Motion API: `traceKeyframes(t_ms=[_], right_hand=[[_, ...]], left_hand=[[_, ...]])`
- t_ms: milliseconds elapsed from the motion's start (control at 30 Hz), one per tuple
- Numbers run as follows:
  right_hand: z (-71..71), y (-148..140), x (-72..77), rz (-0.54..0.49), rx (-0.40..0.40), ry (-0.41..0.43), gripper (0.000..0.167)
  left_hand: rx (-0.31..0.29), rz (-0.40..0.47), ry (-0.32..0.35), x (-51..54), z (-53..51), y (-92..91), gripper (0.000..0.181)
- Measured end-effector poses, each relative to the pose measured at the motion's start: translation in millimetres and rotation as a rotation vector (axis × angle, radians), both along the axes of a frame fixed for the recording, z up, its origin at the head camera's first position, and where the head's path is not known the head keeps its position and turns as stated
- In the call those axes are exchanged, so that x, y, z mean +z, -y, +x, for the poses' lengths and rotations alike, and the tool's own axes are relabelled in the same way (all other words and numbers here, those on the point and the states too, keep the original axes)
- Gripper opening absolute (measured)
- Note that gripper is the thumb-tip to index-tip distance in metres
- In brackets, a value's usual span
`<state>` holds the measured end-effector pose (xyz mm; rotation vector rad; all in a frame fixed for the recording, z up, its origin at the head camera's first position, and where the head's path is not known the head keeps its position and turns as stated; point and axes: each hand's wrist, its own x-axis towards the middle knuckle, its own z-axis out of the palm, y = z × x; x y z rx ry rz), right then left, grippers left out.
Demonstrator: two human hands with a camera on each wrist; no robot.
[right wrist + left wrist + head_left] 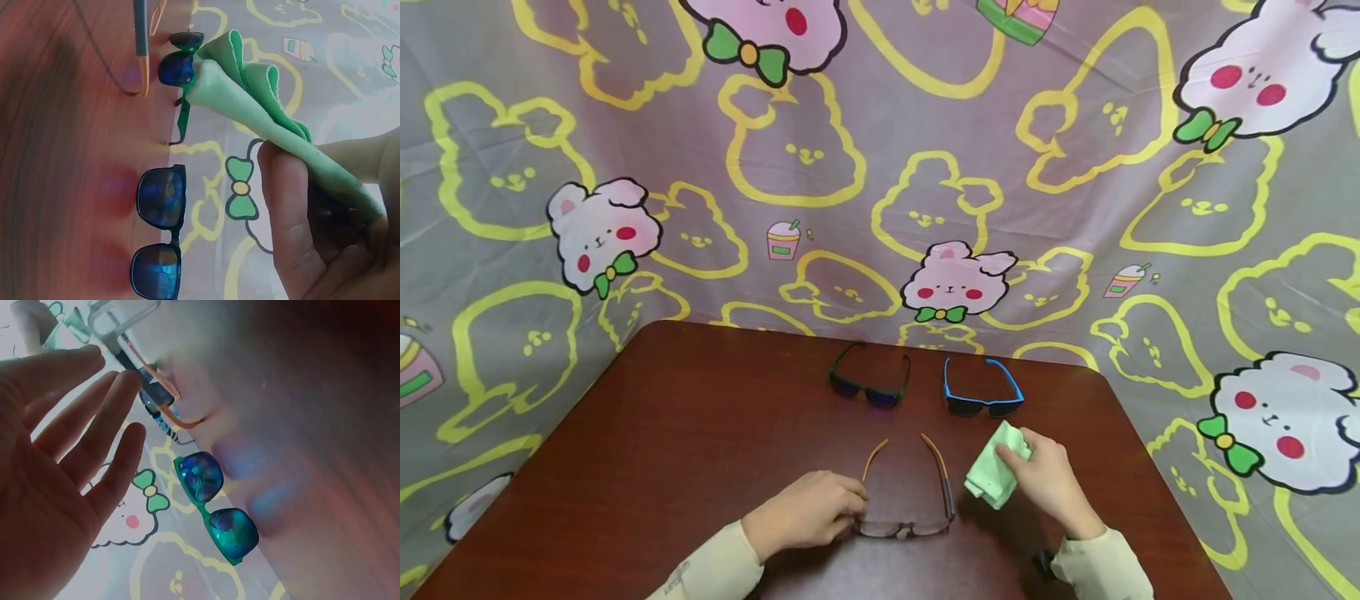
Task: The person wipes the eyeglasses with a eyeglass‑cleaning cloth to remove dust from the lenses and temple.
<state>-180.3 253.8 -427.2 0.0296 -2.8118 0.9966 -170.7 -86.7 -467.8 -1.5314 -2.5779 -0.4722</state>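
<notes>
My left hand (811,510) is at the left hinge of a pair of clear-lensed eyeglasses (904,530) with orange temple tips, which lie on the table with temples unfolded. In the left wrist view its fingers (103,434) are fairly straight and spread, fingertips close to the eyeglasses (128,361); whether they touch is unclear. Between thumb and fingers, my right hand (1051,479) pinches a folded light-green cloth (996,471), held to the right of the eyeglasses. The cloth (250,103) hangs out past the fingers in the right wrist view.
Farther back on the brown table (700,417) lie green-framed sunglasses (868,395) and, to their right, blue-framed sunglasses (983,406). A cartoon-printed curtain (842,225) surrounds the table's back and sides.
</notes>
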Motion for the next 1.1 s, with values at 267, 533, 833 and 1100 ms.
traceKeyframes(t_ms=[267, 533, 833, 1100], right_hand=[[1.1, 3, -1.8, -0.033, 0.002, 0.033, 0.016], [-0.6, 6, -2.9, -0.047, 0.011, 0.029, 0.015], [-2.3, 9, -3.5, -0.059, 0.014, 0.002, 0.016], [-5.5, 11, -2.9, -0.075, -0.019, -0.025, 0.014]], left_hand=[[-0.034, -0.033, -0.081, -13.2, 1.0, -3.8, 0.015], [-0.042, -0.007, -0.109, -14.5, -1.1, -5.3, 0.013], [-0.040, 0.005, -0.166, -6.7, -2.2, -5.8, 0.007], [-0.081, 0.043, -0.261, -1.8, -3.6, -6.7, 0.009]])
